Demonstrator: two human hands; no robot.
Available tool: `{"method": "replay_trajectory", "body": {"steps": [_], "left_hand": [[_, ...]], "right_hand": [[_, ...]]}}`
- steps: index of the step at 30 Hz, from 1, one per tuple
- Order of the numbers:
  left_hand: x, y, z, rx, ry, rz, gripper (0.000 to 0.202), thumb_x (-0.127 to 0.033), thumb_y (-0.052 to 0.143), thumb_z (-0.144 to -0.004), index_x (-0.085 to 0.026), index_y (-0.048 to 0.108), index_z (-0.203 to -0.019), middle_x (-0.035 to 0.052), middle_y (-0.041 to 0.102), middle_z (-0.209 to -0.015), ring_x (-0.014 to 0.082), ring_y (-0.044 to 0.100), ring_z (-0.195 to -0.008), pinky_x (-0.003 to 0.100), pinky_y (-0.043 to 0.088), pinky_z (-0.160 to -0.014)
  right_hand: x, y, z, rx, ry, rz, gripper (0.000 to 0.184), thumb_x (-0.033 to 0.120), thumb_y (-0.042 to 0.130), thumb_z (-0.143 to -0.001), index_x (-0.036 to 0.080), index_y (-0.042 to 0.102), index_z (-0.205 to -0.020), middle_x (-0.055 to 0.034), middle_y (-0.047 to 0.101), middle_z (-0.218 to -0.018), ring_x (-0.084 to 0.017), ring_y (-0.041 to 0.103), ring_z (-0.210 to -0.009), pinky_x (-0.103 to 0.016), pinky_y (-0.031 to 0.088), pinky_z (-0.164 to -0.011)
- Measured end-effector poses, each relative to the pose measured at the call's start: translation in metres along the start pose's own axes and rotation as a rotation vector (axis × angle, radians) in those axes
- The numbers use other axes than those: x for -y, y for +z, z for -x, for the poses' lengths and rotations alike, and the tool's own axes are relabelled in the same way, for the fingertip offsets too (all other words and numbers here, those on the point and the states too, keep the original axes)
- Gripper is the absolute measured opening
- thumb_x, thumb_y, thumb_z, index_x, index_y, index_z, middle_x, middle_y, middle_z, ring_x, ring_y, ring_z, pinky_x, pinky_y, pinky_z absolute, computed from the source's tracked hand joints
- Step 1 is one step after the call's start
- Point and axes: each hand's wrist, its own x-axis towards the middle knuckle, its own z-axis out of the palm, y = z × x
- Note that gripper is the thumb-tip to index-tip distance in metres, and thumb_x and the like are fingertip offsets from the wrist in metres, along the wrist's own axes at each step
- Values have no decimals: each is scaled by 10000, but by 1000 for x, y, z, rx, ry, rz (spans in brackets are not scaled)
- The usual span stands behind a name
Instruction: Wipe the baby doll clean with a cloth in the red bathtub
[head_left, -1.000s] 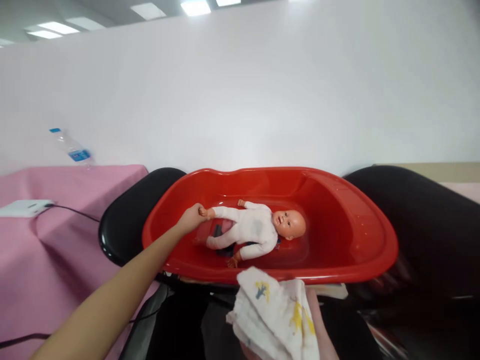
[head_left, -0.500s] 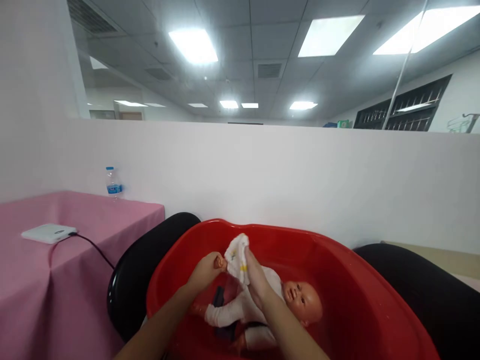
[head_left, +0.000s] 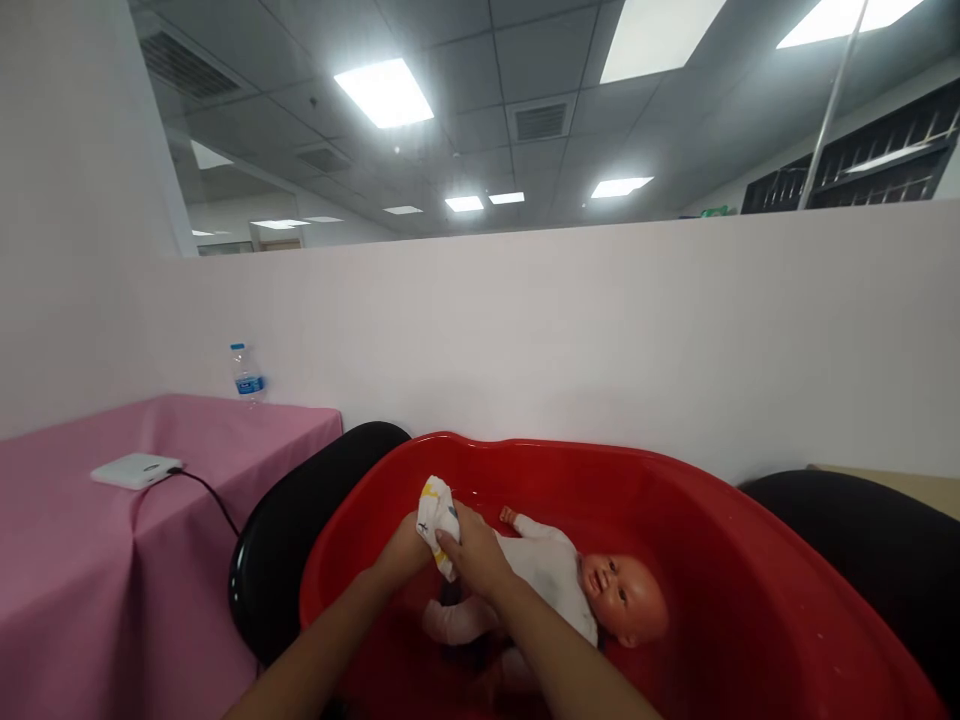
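- Doll (head_left: 544, 575) on its back inside red tub (head_left: 570, 443); head toward the right end, legs toward the left. White suit on body and limbs, head bare.
- Right hand (head_left: 480, 550): fingers closed on white cloth (head_left: 438, 520), thumb laid across its near side. Hand sits over the doll's leg area and hides part of it. Forearm crosses in front of the doll's body.
- Cloth: bunched, yellow and dark marks on it, held above the tub floor between the two hands.
- Left hand (head_left: 405, 550): just beside the cloth, on its left. Fingertips hidden behind cloth; cannot tell whether they grasp anything.
- Doll's far arm stretched out toward the tub's far wall, small hand showing. Near leg low in the tub, lower part in shade.
- Left of tub: black chair (head_left: 300, 530), then table (head_left: 292, 420) under pink cover. On it, white box (head_left: 136, 471) with black cable (head_left: 201, 482) running off the edge; bottle (head_left: 247, 378) upright near the wall (head_left: 570, 330).
- Right of tub: second dark shape (head_left: 862, 530), partly cut off.
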Motion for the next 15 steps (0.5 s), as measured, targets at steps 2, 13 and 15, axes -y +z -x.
{"method": "replay_trajectory", "body": {"steps": [2, 13, 15], "left_hand": [[1, 1, 1, 5, 0, -30, 310, -373, 628, -902, -138, 688, -1096, 102, 761, -1105, 269, 697, -1035, 316, 540, -825], [-3, 2, 10, 40, -31, -182, 145, -296, 609, -879, -183, 667, -950, 48, 756, -952, 203, 687, -861, 250, 467, -659], [-5, 1, 10, 56, 1, -237, 148, -308, 578, -899, -189, 661, -924, 41, 751, -928, 193, 676, -831, 248, 449, -645]], "right_hand": [[0, 0, 0, 2, -4, 14, 503, 384, 525, -967, 207, 544, -1438, -101, 642, -1379, -281, 573, -1267, -407, 400, -1087], [-8, 6, -3, 8, 36, 41, 302, 382, 525, -970, 221, 617, -1209, -81, 711, -1173, -238, 637, -1043, -321, 425, -855], [-9, 7, -4, 24, 56, 98, 290, 394, 507, -978, 210, 628, -1167, -95, 719, -1111, -245, 642, -999, -327, 424, -828]]}}
